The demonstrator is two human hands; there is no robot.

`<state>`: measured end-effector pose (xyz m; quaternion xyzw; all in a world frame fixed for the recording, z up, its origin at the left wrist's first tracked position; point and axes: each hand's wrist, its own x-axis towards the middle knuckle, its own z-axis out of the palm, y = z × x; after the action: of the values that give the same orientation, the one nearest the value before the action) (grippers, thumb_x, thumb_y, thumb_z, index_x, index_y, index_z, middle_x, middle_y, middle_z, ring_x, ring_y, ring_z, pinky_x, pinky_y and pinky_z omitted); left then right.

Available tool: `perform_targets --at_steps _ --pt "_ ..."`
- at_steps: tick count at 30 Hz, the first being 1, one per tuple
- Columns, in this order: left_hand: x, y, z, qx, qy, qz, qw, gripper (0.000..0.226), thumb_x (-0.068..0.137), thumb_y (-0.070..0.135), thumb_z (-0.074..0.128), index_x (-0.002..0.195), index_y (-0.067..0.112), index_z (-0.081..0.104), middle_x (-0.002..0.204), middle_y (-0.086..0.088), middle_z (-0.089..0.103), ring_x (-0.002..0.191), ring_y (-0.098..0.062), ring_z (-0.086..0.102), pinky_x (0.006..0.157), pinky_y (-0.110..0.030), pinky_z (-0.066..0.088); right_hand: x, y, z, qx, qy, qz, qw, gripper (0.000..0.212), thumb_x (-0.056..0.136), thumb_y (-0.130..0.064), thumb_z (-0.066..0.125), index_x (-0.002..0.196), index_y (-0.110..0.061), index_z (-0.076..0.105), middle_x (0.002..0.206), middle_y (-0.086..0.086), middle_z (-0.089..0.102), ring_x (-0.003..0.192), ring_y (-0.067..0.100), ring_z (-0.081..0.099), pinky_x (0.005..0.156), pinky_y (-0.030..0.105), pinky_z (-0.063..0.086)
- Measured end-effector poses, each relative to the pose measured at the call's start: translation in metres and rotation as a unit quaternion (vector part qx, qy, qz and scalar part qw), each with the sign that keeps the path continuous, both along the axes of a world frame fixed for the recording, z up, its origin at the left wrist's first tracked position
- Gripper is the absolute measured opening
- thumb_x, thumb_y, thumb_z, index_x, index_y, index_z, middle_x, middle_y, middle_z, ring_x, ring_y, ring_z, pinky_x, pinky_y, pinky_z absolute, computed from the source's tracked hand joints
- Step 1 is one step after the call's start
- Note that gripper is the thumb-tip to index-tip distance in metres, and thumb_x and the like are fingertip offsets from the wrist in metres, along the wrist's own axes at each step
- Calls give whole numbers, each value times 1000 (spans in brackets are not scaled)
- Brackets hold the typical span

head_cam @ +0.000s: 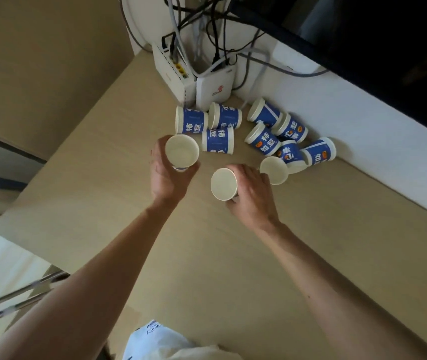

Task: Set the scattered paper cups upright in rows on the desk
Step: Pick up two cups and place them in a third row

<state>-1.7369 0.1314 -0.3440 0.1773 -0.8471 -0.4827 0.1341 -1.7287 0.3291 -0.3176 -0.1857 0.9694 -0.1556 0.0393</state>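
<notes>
Blue and white paper cups lie scattered on the light wooden desk (207, 255). My left hand (167, 175) grips one upright cup (182, 151) from below, its open mouth facing up. My right hand (250, 194) wraps around a second upright cup (223, 183) near the middle of the desk. A third upright cup (274, 170) stands just right of my right hand, apart from it. Several cups lie on their sides behind: one cluster (217, 129) at the left, another cluster (282, 133) at the right by the white ledge.
Two white router boxes (213, 88) with many cables stand at the desk's back corner. A white ledge (363, 141) runs along the right edge under a dark monitor (376, 42). The desk's left edge drops off beside a beige wall.
</notes>
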Motion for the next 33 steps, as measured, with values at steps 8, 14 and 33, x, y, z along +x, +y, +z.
perform_targets --at_steps 8,14,33 --pt "86 57 46 38 1 -53 998 75 63 22 90 125 18 49 110 13 57 90 1 50 72 -6 41 108 74 26 -289 -70 -263 918 65 68 -15 86 124 -20 54 115 -8 64 95 13 63 82 27 50" --pt "166 132 65 69 -19 -111 991 68 63 24 89 118 31 50 102 20 60 85 -2 55 66 -3 40 193 150 41 -408 -40 -382 828 61 69 -15 89 118 -24 56 110 -11 66 99 7 62 80 16 47" --pt "397 426 112 74 -11 -370 926 67 63 19 90 117 31 51 103 23 60 93 4 59 69 -3 42 490 417 68 -482 99 -562 665 63 59 -22 90 111 -35 57 107 -16 67 100 8 64 76 18 48"
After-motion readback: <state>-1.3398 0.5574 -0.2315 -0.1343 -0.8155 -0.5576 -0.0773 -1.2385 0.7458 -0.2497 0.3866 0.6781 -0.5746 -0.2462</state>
